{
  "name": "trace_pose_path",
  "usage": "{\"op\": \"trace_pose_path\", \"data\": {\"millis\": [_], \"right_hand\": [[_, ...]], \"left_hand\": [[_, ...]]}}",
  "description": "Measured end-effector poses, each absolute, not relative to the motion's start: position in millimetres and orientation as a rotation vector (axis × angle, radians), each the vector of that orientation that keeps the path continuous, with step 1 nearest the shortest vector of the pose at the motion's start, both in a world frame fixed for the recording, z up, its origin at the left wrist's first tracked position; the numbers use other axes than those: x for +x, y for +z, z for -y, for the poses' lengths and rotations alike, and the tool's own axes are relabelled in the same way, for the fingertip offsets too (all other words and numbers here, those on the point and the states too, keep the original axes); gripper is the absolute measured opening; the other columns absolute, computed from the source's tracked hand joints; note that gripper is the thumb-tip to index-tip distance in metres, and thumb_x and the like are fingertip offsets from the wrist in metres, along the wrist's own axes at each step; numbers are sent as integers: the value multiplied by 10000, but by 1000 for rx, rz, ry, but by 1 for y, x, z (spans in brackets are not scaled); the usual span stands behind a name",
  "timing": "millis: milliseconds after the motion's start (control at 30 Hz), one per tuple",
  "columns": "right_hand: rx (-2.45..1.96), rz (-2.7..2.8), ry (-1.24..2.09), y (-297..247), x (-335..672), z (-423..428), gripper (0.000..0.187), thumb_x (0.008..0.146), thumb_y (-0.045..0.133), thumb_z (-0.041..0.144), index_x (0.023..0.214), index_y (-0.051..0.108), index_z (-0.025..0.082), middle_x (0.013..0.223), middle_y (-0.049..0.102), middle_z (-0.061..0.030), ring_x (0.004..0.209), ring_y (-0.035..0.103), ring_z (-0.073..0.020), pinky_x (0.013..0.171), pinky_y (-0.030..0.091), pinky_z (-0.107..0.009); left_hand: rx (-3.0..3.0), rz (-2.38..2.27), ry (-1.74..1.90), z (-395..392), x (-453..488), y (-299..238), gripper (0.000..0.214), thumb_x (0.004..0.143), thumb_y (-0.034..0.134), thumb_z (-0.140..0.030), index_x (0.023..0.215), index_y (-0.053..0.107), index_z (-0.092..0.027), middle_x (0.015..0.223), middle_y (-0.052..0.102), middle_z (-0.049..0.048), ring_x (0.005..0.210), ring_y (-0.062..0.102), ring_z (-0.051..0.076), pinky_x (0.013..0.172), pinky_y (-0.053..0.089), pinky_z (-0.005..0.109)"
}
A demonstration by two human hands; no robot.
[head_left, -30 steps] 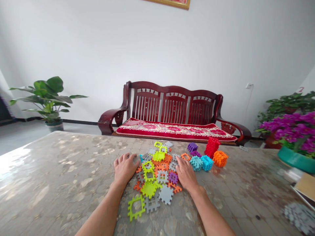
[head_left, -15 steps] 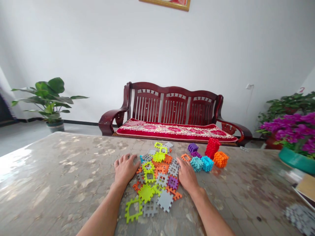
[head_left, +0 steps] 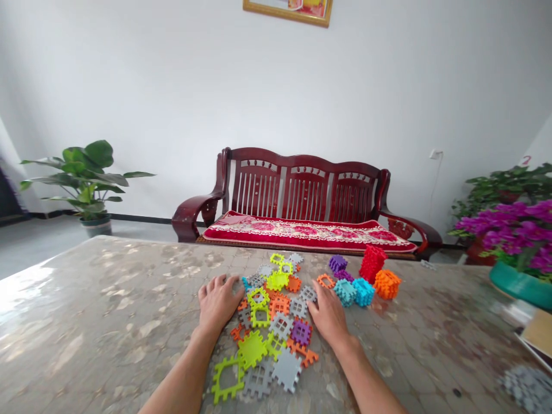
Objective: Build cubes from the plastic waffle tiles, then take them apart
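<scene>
Spread over the table between my hands lies a loose pile of notched plastic building tiles, among them a lime green tile (head_left: 252, 348), a grey tile (head_left: 287, 370), a purple tile (head_left: 301, 332) and an orange tile (head_left: 280, 305). My left hand (head_left: 219, 296) rests palm down at the pile's left edge, fingers spread, holding nothing I can see. On the right edge, my right hand (head_left: 328, 307) lies with thumb and fingers apart, touching or close beside a grey window tile (head_left: 309, 294). Just beyond its fingertips is an orange frame tile (head_left: 326, 280).
Right of the pile stand stacked tiles: purple (head_left: 337, 263), teal (head_left: 345, 292), blue (head_left: 364, 291), red (head_left: 372, 263) and orange (head_left: 387, 284). A grey tile heap (head_left: 526, 386) and a flower pot (head_left: 522, 287) are at far right. A wooden bench (head_left: 297, 178) stands behind the table (head_left: 107, 322).
The near part of the tile pile has slid slightly towards me and spread out. My right hand has shifted a little, its fingers now further over the table beside the pile. My left hand stays about the same.
</scene>
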State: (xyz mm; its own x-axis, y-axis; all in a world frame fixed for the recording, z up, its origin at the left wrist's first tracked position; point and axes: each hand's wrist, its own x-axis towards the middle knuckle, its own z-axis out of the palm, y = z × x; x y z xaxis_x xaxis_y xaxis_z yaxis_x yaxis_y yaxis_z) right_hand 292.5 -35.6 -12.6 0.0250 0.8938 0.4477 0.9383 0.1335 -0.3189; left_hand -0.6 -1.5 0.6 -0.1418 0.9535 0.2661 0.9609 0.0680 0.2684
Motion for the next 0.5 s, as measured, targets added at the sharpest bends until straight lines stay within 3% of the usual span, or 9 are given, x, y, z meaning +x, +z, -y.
{"op": "trace_pose_path", "data": {"millis": [233, 500], "right_hand": [[-1639, 1772, -135, -16, 291, 39, 573, 742, 570, 156, 1310, 493, 171, 1125, 655, -117, 1092, 592, -281, 973, 464, -433], [-1509, 1697, -196, -11, 292, 50, 601, 783, 543, 169, 1372, 429, 186, 1211, 620, -124, 1134, 559, -282, 1006, 453, -461]], "left_hand": [[-2046, 2290, -581, 2, 0, 3, 451, 858, 462, -523, 1233, 629, -338, 1344, 569, 86, 1243, 473, 287, 1055, 259, 452], [-2052, 2300, -569, 4, 1, 7, 459, 845, 473, -509, 1240, 627, -334, 1350, 565, 89, 1249, 474, 294, 1051, 271, 451]]}}
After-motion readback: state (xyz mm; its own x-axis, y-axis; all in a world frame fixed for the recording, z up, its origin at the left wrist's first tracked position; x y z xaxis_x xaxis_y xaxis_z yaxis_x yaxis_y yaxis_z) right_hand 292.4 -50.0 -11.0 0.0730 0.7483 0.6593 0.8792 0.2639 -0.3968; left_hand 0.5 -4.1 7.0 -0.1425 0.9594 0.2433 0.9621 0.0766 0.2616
